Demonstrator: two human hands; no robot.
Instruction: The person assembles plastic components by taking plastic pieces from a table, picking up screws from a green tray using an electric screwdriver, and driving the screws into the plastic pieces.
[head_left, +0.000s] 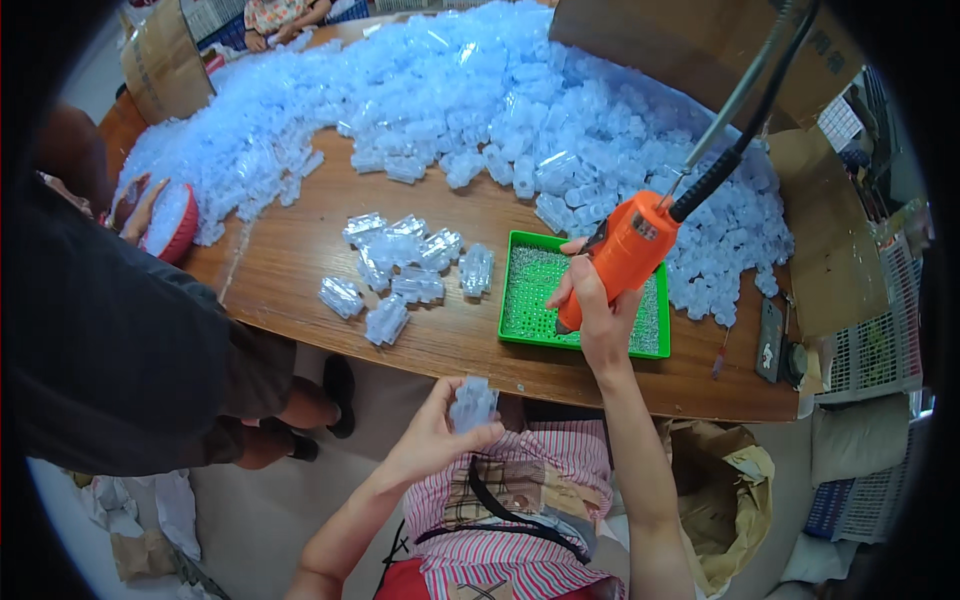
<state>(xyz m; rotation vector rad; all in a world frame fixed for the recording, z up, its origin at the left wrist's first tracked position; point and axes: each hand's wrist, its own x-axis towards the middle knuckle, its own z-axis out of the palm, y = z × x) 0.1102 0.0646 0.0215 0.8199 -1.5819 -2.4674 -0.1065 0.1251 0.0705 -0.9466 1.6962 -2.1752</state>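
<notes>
My right hand (pixel 602 318) is wrapped round an orange electric screwdriver (pixel 632 240) that hangs from a cord and a spring. The tool's dark tip points down over a green perforated tray (pixel 513 290) holding many tiny silvery pieces, probably screws. Just off the table's front edge, my left hand (pixel 440 430) grips a clear plastic part (pixel 474 404) between thumb and fingers. Several similar clear blocky parts (pixel 418 284) lie in a loose group on the wood, left of the tray.
A large heap of translucent plastic parts (pixel 450 90) covers the table's far side. Cardboard (pixel 830 230) stands at the right. A person in dark clothes (pixel 130 340) stands at the left beside a red bowl (pixel 180 228). An open brown paper sack (pixel 715 500) sits below the table's right side.
</notes>
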